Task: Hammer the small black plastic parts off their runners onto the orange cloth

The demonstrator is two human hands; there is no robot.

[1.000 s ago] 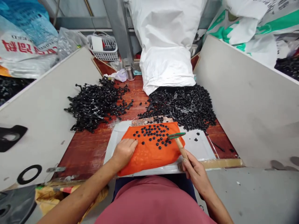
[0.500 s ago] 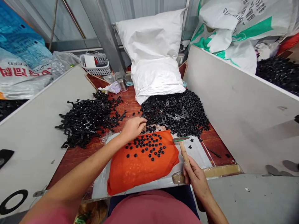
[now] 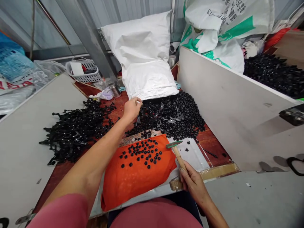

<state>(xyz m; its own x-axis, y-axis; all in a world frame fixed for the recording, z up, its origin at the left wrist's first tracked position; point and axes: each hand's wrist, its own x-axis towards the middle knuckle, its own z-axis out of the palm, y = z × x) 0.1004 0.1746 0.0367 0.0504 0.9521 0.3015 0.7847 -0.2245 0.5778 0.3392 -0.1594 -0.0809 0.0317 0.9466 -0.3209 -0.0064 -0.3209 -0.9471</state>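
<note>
Forward of the orange cloth (image 3: 140,183), the person's left hand (image 3: 133,108) reached to the near edge of the large white woven sack (image 3: 148,63), beside the left side of a broad heap of small black parts (image 3: 185,114); its fingers were curled, but whether they gripped anything I could not tell. The right hand (image 3: 193,182) was closed around the wooden handle of a green-headed hammer (image 3: 180,159), whose head lay over the cloth's far right part. Small round black studs (image 3: 130,164) were scattered across the cloth's far half. A second heap of branching black pieces (image 3: 71,129) sat at the left on the red-brown tabletop (image 3: 210,139).
</note>
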